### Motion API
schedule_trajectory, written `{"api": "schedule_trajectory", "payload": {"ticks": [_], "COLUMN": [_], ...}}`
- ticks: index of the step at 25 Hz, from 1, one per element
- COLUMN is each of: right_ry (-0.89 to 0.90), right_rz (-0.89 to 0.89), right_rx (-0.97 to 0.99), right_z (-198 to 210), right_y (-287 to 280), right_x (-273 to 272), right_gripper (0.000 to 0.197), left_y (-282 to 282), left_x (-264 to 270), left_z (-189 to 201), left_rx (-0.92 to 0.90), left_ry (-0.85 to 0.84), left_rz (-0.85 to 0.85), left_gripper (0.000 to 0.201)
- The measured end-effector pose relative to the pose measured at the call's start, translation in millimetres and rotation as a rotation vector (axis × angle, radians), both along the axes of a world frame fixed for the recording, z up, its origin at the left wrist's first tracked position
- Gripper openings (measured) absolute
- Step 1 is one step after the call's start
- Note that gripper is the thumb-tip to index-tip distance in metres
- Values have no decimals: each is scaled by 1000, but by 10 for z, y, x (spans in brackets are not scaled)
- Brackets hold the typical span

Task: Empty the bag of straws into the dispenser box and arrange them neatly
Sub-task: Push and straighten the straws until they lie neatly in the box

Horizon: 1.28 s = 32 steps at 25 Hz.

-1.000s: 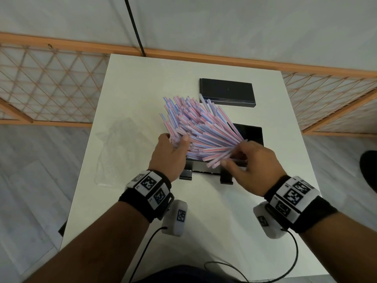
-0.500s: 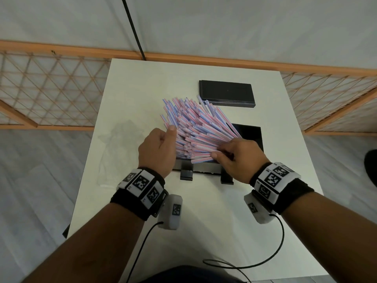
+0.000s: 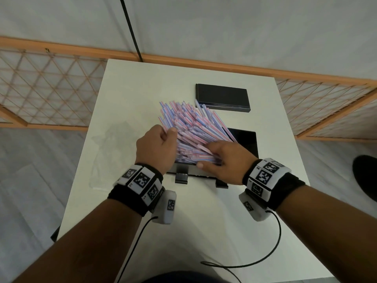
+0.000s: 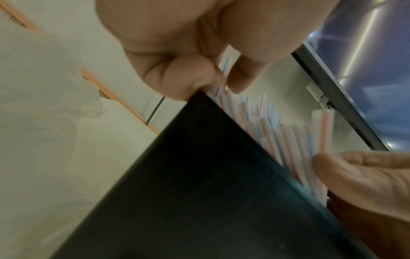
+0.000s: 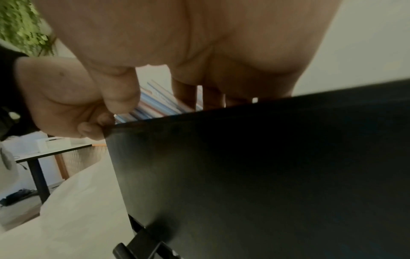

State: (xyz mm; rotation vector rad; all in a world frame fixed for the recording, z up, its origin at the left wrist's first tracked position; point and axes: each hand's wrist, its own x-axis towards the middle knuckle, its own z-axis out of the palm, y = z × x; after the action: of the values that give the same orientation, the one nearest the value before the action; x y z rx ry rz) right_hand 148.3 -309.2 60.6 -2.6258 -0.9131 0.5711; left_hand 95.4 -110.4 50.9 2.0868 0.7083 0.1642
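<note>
Both our hands have drawn closer together on the straws (image 3: 191, 127) since a second ago. Our left hand (image 3: 156, 149) curls its fingers round the bundle's left edge; our right hand (image 3: 226, 158) lies on the near ends, fingers bent over them. They fan out of the black dispenser box (image 3: 244, 139) on the table (image 3: 126, 94), the empty bag (image 3: 108, 152) lying left.
</note>
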Motion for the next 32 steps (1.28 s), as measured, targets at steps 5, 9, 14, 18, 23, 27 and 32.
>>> {"api": "schedule_trajectory", "payload": {"ticks": [5,9,14,18,23,27,32], "right_ry": [67,169,225,322,442,500,582], "right_rz": [22,0,-12,-48,-69,-62,-71], "right_rx": [-205,-103,-152,-123,-91,-111,32], "right_z": [-39,-34,18,-9,22,16,84], "right_y": [111,211,278,317,379,444,415], "right_x": [65,79,114,199,233,260,288], "right_gripper": [80,78,52,63,46,55,40], "left_y": [12,4,-9,22,53,74,59], "left_x": [-5,1,54,31,7,1,7], "left_z": [13,-67,-141,-52,5,22,34], "left_rx": [-64,-234,-313,-106,7,6,-78], "left_ry": [7,19,22,-37,-54,-76,-169], "left_rz": [35,22,55,34,-28,-19,20], "left_gripper": [38,41,44,36,46,47,46]}}
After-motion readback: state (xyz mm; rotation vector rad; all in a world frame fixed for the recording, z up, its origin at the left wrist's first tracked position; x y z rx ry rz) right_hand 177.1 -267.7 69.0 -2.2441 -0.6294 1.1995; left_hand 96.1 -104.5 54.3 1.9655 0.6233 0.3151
